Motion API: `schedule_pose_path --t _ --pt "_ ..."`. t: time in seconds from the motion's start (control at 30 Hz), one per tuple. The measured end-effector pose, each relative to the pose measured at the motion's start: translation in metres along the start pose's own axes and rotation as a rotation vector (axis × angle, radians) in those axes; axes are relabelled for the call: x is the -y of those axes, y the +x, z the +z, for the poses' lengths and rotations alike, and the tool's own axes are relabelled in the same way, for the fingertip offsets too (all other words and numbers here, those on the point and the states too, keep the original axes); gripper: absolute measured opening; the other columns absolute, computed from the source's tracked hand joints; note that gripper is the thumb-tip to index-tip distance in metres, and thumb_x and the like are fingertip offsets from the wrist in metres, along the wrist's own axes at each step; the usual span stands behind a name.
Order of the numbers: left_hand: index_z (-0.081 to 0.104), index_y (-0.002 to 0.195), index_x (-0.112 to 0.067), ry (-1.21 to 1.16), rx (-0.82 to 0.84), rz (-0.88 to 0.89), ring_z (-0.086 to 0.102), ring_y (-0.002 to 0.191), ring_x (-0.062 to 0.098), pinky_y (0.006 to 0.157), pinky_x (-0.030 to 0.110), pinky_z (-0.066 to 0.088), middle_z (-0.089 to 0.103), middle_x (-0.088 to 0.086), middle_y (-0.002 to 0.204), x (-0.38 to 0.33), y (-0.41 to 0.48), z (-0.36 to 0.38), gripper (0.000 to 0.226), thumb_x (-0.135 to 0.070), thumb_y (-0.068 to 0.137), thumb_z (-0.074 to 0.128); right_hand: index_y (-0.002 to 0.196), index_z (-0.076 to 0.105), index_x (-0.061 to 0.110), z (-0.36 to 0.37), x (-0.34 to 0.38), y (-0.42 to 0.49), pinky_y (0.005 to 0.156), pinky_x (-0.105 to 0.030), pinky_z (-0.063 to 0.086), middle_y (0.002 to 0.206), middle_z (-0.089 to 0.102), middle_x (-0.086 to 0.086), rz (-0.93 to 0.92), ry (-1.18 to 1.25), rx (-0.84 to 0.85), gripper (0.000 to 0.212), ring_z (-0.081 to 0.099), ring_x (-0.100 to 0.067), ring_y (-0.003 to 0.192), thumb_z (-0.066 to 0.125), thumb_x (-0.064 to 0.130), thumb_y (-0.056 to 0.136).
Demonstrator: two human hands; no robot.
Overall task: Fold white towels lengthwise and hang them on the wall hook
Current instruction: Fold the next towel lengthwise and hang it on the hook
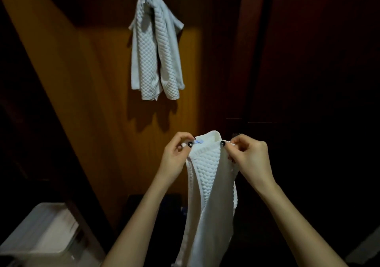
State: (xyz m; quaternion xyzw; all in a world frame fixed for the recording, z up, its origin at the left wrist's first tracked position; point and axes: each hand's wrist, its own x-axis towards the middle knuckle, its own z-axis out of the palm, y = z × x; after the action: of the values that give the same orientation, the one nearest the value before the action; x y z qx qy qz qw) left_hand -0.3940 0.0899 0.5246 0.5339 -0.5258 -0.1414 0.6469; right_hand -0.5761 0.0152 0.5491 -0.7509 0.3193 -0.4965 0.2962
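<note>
**A:** Where is the towel in my hands now?

**B:** The second towel [209,184] hangs at about 6 o'clock in the view, between your two hands. Your left hand [176,155] pinches one top corner beside the blue label [199,141], with the fingers curled. Your right hand [246,153] pinches the opposite top edge in the same way. The long sides are turned inward, but only loosely.

**A:** And what could go wrong from here?

**B:** I think three things. If one pinch slips, the fold will open and the long part will drop. The wall hook [145,3] at 12 o'clock already carries the first towel [156,46], so little of it looks free. If you push the new towel on carelessly, the first one may slide off. Also, the lower end is out of view, so I cannot tell whether the fold is even there
</note>
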Motion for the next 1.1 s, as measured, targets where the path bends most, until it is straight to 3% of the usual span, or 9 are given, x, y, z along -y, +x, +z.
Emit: schedule_pose_path --t 0.17,0.3,0.37,0.6,0.7,0.8,0.97,1.1 --pt "0.066 0.089 -0.016 -0.067 0.015 -0.120 0.058 0.061 -0.004 0.051 0.009 0.042 0.066 -0.016 0.080 0.004 0.005 -0.018 0.027 0.003 0.094 0.048 0.063 0.062 0.013 0.013 0.009 0.017 0.048 -0.015 0.043 0.051 0.059 0.005 -0.025 0.023 -0.044 0.024 0.056 -0.004 0.046 0.070 0.013 0.085" --pt "0.065 0.098 -0.019 -0.120 0.075 -0.156 0.066 0.077 -0.002 0.060 0.010 0.048 0.071 -0.013 0.086 0.004 0.007 -0.019 0.015 -0.007 0.091 0.060 0.062 0.062 0.016 0.025 0.014 0.024 0.051 -0.016 0.047 0.050 0.061 0.006 -0.046 0.026 -0.024 0.025 0.060 -0.005 0.047 0.070 0.014 0.086" --pt "0.064 0.097 -0.019 -0.167 0.082 -0.194 0.069 0.079 0.002 0.063 0.014 0.052 0.073 -0.013 0.085 0.005 0.008 -0.015 0.020 -0.004 0.084 0.068 0.064 0.063 0.015 0.031 0.015 0.025 0.051 -0.018 0.048 0.050 0.061 0.005 -0.040 0.030 -0.021 0.024 0.060 -0.005 0.046 0.071 0.015 0.086" --pt "0.059 0.086 -0.018 -0.109 0.058 -0.181 0.064 0.073 0.024 0.063 0.037 0.048 0.069 0.017 0.086 0.019 0.019 -0.017 0.013 -0.016 0.084 0.071 0.067 0.061 0.014 0.039 0.015 0.031 0.047 -0.016 0.034 0.054 0.054 0.005 -0.060 -0.121 -0.042 0.023 0.049 -0.003 0.050 0.070 0.019 0.087" --pt "0.056 0.084 -0.016 -0.158 0.096 -0.163 0.066 0.067 0.006 0.055 0.020 0.049 0.071 -0.004 0.075 0.024 0.017 -0.012 0.014 -0.014 0.086 0.069 0.068 0.062 0.012 0.038 0.012 0.031 0.047 -0.015 0.033 0.056 0.054 0.001 -0.032 -0.149 -0.048 0.023 0.048 -0.004 0.050 0.069 0.019 0.088" --pt "0.052 0.077 -0.013 -0.184 0.020 -0.109 0.060 0.057 0.000 0.048 0.014 0.044 0.065 -0.007 0.064 0.026 0.014 -0.008 0.018 -0.006 0.089 0.064 0.068 0.061 0.010 0.037 0.012 0.029 0.049 -0.016 0.034 0.057 0.055 -0.001 -0.036 -0.171 -0.038 0.023 0.047 -0.004 0.051 0.068 0.019 0.088" --pt "0.052 0.072 -0.011 -0.149 -0.053 -0.041 0.055 0.062 -0.002 0.056 0.015 0.045 0.056 -0.003 0.070 0.020 0.037 -0.025 0.022 -0.001 0.087 0.065 0.060 0.058 0.021 0.019 0.015 0.037 0.060 -0.012 0.035 0.074 0.047 0.005 -0.124 -0.238 0.201 0.030 0.046 -0.001 0.067 0.068 0.027 0.088" --pt "0.055 0.072 -0.014 -0.143 -0.112 -0.006 0.053 0.063 -0.003 0.059 0.013 0.044 0.059 -0.012 0.066 0.015 0.058 -0.042 0.021 -0.003 0.085 0.068 0.073 0.068 0.019 0.010 0.009 0.035 0.083 -0.009 0.034 0.100 0.051 0.010 -0.133 -0.227 0.462 0.016 0.045 0.001 0.098 0.072 0.031 0.084"
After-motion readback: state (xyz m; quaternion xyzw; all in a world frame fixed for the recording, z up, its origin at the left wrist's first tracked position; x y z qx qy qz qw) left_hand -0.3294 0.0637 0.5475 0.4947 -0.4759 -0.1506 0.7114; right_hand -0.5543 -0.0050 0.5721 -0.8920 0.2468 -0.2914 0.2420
